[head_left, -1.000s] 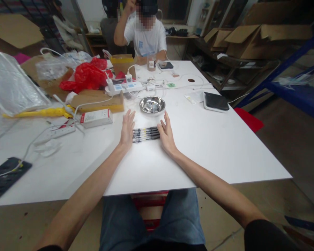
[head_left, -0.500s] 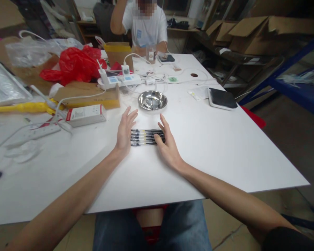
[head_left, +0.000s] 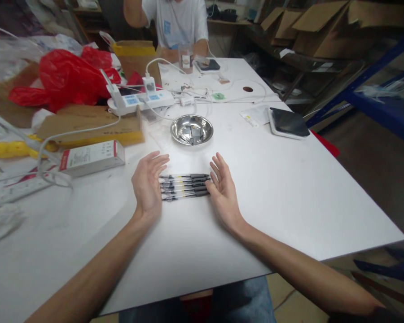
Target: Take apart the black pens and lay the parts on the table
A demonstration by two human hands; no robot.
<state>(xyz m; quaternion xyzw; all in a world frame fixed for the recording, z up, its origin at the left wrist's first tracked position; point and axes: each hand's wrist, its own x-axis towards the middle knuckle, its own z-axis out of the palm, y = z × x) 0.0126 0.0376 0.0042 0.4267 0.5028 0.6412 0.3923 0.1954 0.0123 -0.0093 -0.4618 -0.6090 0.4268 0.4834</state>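
Several pens (head_left: 185, 186) with clear barrels and dark grips lie side by side in a row on the white table (head_left: 276, 197). At their left ends stands my left hand (head_left: 148, 181), on its edge with the fingers stretched out. My right hand (head_left: 225, 193) is at the dark ends of the pens, fingers apart, its thumb touching or very close to them. Neither hand is closed around a pen. Just beyond the pens is a shiny metal bowl (head_left: 207, 138) with small dark and clear pieces in it.
To the left are a white-red box (head_left: 90, 158), a power strip (head_left: 161, 99) with cables, cardboard and a red plastic bag (head_left: 70, 76). A black-topped white device (head_left: 287, 123) lies at the right. Across the table sits a person in a white shirt (head_left: 178, 27).
My right hand has drawn back slightly, uncovering more of the pens' dark ends. My left hand stays at the other ends. The whole view has shifted a little.
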